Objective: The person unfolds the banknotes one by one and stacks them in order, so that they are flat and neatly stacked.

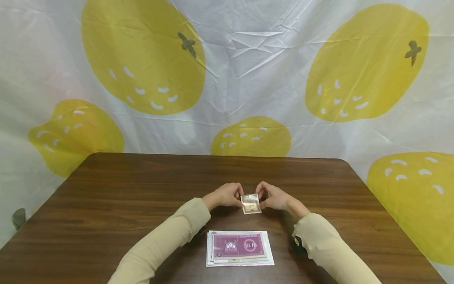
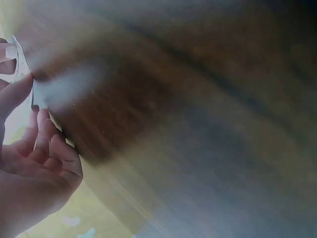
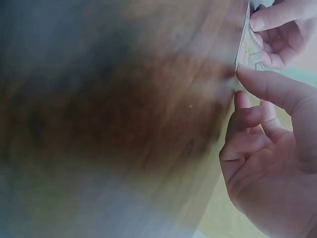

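A small printed paper note (image 1: 250, 203) is held up over the middle of the table, its upper half catching the light. My left hand (image 1: 227, 195) pinches its left edge between thumb and fingers. On the opposite edge, my right hand (image 1: 274, 197) pinches it the same way. The left wrist view shows the note (image 2: 24, 67) nearly edge-on above my left hand (image 2: 39, 178). From the right wrist, part of its printed face (image 3: 251, 52) shows beside my right thumb. Nearer the body lies a stack of banknotes with a purple note (image 1: 239, 246) on top.
The brown wooden table (image 1: 142, 181) reaches back to a white cloth (image 1: 255, 79) printed with large yellow fruits. The stack's notes lie on or in whitish sheets between my forearms. A dark rounded object (image 1: 19, 218) stands past the table's left edge.
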Motion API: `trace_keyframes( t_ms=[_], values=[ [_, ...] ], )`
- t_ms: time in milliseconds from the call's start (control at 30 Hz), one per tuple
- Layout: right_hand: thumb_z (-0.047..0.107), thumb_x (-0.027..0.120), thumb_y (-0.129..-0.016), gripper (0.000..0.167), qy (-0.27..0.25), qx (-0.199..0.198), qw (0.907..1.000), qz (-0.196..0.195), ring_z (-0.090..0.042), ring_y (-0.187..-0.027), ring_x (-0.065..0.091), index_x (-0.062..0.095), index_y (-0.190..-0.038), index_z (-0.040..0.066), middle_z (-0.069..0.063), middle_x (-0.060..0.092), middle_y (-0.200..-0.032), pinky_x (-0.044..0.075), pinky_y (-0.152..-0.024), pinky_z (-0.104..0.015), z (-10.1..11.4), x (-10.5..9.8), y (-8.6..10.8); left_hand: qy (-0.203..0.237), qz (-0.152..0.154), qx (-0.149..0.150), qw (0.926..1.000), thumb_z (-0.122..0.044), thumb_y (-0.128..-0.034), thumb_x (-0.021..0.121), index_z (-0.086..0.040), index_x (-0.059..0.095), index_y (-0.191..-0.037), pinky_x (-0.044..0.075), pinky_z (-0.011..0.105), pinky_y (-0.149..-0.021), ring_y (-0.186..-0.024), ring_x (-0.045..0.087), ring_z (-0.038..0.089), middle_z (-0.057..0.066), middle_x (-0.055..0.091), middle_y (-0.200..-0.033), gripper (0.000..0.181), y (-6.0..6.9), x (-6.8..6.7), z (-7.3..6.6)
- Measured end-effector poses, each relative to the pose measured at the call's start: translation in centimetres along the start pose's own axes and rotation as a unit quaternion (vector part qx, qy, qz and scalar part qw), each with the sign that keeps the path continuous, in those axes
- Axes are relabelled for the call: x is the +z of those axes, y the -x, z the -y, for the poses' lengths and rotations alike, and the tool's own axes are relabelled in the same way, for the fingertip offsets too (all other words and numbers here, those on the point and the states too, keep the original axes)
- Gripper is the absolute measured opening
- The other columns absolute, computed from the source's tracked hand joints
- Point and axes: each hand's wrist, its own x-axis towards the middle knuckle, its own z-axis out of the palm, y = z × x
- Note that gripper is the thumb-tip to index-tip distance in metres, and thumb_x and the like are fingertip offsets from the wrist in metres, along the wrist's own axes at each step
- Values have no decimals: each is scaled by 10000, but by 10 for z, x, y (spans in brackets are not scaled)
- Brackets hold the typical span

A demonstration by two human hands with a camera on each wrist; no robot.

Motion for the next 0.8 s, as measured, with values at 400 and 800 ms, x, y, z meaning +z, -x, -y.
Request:
trace_keyframes(
  t_ms=[400, 800],
  values=[
    [-98, 568, -732, 336, -861, 128, 9962, 39, -160, -571, 456, 409, -1028, -102, -102, 527, -707, 368, -497, -229, 0, 1, 4, 228, -438, -172, 9986, -144, -812, 626, -71, 598, -737, 371, 227, -549, -575, 443, 88, -27, 510, -633, 109, 23, -19, -26],
    [83, 520, -854, 167, -927, 526, 9943, 21, -74, -474, 393, 576, -926, -57, -120, 580, -728, 295, -389, -193, 5, -2, 16, 1857, -1030, -357, 9765, -103, -821, 612, -15, 603, -782, 377, 237, -538, -606, 431, 104, -14, 510, -690, 97, 32, -24, -22]
  ],
)
